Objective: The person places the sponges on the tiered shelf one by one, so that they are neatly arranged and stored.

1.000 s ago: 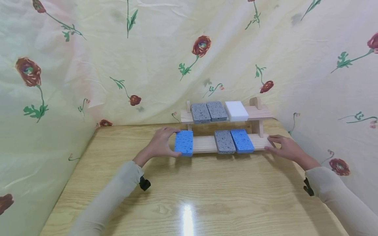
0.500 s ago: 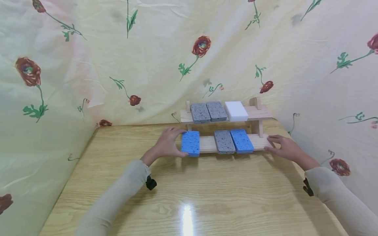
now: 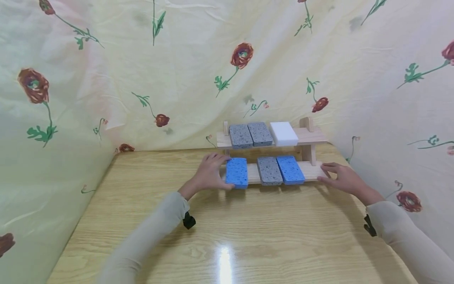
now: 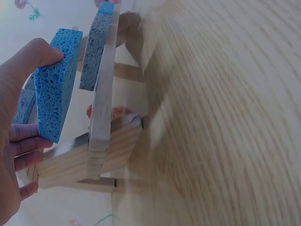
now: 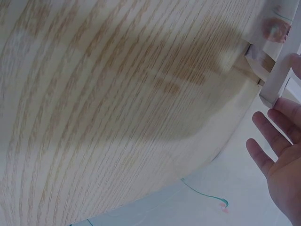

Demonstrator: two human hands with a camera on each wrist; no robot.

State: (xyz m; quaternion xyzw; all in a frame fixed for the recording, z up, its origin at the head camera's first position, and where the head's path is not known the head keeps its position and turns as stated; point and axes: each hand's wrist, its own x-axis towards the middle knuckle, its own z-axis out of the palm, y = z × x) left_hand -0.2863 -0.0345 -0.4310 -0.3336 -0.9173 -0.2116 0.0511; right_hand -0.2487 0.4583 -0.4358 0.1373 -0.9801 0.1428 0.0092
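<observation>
A blue sponge (image 3: 237, 173) is pinched by my left hand (image 3: 211, 173), thumb at its near end and fingers at its far end. In the left wrist view this sponge (image 4: 59, 84) stands off from the lower board, with a visible gap between them. My right hand (image 3: 339, 178) grips the right end of the lower board (image 3: 312, 170) of a two-tier wooden rack; the right wrist view has the thumb and fingertips at the board's end (image 5: 275, 87). On the same board lie a grey sponge (image 3: 270, 170) and, beside it, another blue sponge (image 3: 290, 170).
The rack's upper board (image 3: 312, 135) bears two grey sponges, a left one (image 3: 241, 136) and a right one (image 3: 260, 133), and a white block (image 3: 284, 133). Behind it hangs a flowered cloth (image 3: 195, 79). Wooden table (image 3: 269, 232) stretches in front of the rack.
My left hand has moved rightward with the blue sponge, from the left end of the lower board to over it, nearer the grey sponge. The right hand has stayed put.
</observation>
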